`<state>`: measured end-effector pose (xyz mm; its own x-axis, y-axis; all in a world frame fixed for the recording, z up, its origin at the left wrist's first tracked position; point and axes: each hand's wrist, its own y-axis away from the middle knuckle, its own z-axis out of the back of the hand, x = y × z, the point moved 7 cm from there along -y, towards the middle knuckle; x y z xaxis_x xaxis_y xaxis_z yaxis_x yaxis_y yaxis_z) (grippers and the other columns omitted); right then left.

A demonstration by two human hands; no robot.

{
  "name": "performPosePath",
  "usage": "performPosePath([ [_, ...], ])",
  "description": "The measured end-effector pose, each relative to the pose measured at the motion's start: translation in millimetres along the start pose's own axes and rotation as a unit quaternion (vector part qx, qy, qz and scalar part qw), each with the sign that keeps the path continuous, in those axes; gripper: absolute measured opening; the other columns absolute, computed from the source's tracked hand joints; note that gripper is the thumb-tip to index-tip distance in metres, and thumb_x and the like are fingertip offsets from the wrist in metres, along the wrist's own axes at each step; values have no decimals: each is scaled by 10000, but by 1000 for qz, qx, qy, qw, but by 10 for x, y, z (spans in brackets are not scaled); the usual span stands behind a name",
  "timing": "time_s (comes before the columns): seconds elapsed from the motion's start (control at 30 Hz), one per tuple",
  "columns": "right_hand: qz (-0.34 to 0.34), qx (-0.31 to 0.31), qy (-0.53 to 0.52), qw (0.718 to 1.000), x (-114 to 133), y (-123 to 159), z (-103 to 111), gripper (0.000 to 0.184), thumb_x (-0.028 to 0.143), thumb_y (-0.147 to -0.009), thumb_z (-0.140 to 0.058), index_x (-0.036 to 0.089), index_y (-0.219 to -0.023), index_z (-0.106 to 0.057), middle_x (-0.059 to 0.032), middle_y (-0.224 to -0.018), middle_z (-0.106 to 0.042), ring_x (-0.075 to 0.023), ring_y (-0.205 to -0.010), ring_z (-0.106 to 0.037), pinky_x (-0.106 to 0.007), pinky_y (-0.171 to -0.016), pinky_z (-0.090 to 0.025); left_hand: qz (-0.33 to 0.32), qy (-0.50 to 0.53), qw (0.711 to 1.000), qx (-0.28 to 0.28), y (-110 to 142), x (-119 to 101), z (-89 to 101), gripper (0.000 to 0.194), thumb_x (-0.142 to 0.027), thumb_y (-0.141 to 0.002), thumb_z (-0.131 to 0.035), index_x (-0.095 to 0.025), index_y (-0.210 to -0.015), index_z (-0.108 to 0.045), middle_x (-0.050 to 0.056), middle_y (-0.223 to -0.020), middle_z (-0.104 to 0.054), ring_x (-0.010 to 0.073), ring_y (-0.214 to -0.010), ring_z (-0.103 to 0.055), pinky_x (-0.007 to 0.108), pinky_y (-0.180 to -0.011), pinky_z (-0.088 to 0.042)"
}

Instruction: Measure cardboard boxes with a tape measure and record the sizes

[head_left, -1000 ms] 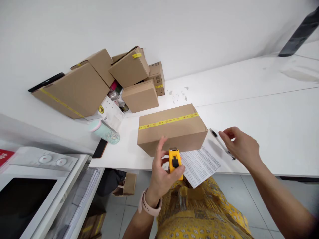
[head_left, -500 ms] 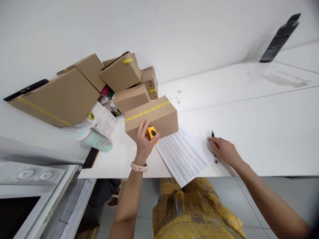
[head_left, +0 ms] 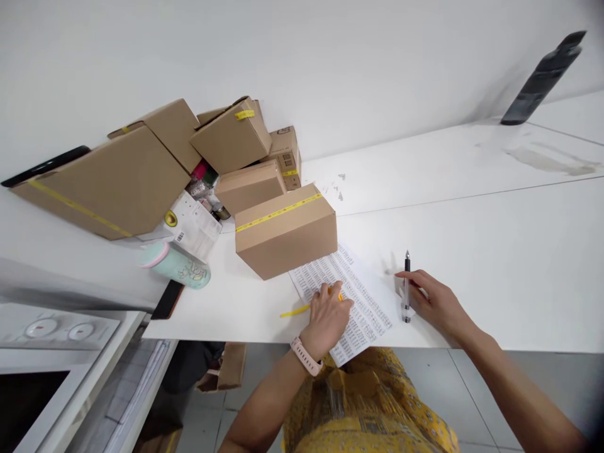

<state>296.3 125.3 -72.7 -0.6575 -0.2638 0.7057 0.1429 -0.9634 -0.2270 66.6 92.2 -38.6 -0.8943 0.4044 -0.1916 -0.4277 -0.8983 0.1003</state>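
My left hand (head_left: 328, 318) rests closed on the printed sheet (head_left: 348, 294) at the table's front edge, over a yellow tape measure whose body it mostly hides. A short length of its yellow tape (head_left: 295, 311) sticks out to the left. My right hand (head_left: 431, 302) lies on the table right of the sheet, fingers curled on a black and clear pen (head_left: 406, 286) that points away from me. A cardboard box with a yellow tape strip (head_left: 285, 229) stands just beyond the sheet, its corner over the paper's far edge.
Several more cardboard boxes (head_left: 141, 163) are piled against the wall at the back left. A mint bottle (head_left: 177, 264) lies on its side and a dark phone (head_left: 167, 300) lies by the table (head_left: 495, 226) edge. A white appliance (head_left: 51, 352) stands lower left.
My left hand has come off the box and moved down onto the sheet with the tape measure. The pen under my right hand now points away from me.
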Motion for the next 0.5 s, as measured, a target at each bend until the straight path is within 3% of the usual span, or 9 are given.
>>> performPosePath([
  [0.07, 5, -13, 41, 999, -40, 21, 35, 270, 327, -954, -418, 235, -1101, -625, -86, -1035, -670, -207, -822, -633, -331, -710, -467, -16, -22, 1000, 11, -15, -25, -56, 310, -129, -951, -452, -236, -1063, -720, 77, -1500, -454, 332, -1190, -500, 540, -948, -492],
  [0.13, -9, -32, 65, 997, -83, 38, 55, 236, 352, -960, -421, 235, -1038, -611, -85, -1027, -681, -217, -849, -647, -329, -714, -465, -23, -22, 999, 21, -12, -39, -117, 274, -261, -969, -518, -216, -1195, -667, 104, -1552, -399, 362, -1262, -468, 589, -1029, -435],
  [0.27, -66, -86, 95, 990, -127, 107, 71, 274, 483, -945, -478, 232, -930, -586, -64, -929, -694, -201, -734, -630, -309, -630, -430, -36, -22, 998, 36, 35, -35, -236, 818, -641, -771, -737, -185, -1409, -504, 165, -1633, -255, 451, -1412, -320, 709, -1124, -280],
  [0.4, -124, -152, 82, 977, -105, 224, 176, 391, 553, -962, -422, 218, -922, -621, -67, -825, -695, -217, -727, -636, -338, -674, -442, -73, -37, 995, 57, 173, 107, -227, 894, -577, -656, -858, -243, -1405, -504, 124, -1643, -256, 434, -1444, -308, 711, -1138, -267],
  [0.5, -176, -172, -80, 966, -90, 265, 190, 483, 558, -1002, -364, 215, -1239, -607, -100, -977, -739, -254, -915, -694, -395, -826, -498, -91, -35, 992, 86, 322, 318, -161, 889, -491, -610, -912, -303, -1388, -526, 94, -1641, -273, 427, -1469, -278, 713, -1150, -235],
])
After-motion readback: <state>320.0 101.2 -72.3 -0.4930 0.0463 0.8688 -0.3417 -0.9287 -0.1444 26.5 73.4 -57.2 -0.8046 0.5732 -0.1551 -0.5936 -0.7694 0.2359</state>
